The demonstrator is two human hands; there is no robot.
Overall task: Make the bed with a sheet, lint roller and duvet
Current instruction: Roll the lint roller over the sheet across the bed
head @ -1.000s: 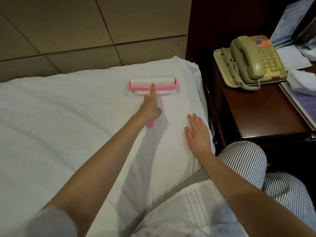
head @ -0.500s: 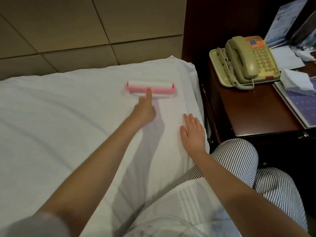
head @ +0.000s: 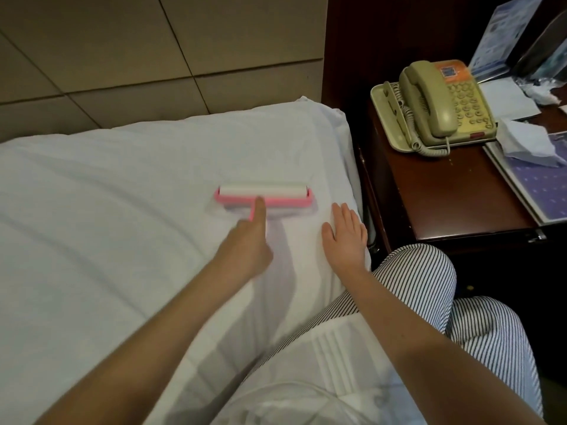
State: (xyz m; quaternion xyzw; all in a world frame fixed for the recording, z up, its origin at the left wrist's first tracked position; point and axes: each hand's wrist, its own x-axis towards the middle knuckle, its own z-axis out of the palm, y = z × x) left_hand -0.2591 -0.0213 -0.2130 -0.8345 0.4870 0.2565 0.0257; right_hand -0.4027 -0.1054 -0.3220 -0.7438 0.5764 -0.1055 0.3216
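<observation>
Sheet [head: 107, 210] lies white under lint roller [head: 264, 196]; dark nightstand [head: 445, 204] just beside.

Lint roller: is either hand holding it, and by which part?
The left hand grips the pink lint roller by its handle, index finger laid along it toward the roller head. The right hand holds nothing, resting flat on the sheet.

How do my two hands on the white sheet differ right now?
The left hand grips the handle of the pink-framed white lint roller, forefinger stretched along it; the right hand lies flat, holding nothing. Both are over the white sheet, the left further in, the right near its edge.
</observation>
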